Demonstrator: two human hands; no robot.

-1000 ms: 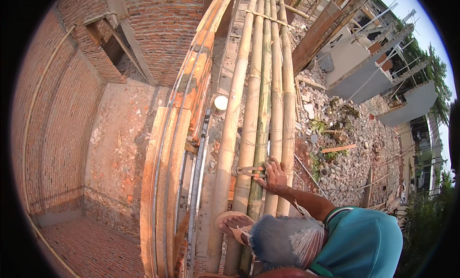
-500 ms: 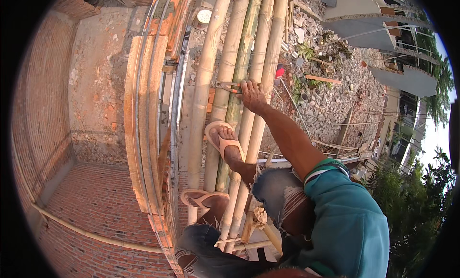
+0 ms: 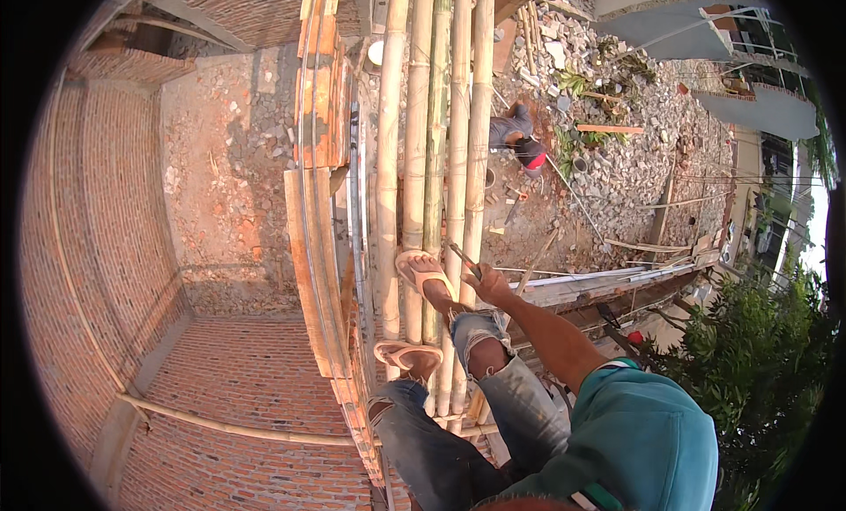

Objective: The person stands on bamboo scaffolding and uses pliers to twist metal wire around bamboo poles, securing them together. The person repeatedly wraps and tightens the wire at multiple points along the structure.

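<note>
On bamboo poles point(image 3: 458, 159), right hand point(image 3: 487, 286) drawn back, gripping tool point(image 3: 462, 258)

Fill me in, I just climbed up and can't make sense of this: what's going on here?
A person sits high up on a platform of bamboo poles lashed side by side next to a brick wall. Their right hand holds a slim tool over the poles, just beside their sandalled foot. The left hand is out of view. Far below, another person crouches on the rubble-strewn ground.
</note>
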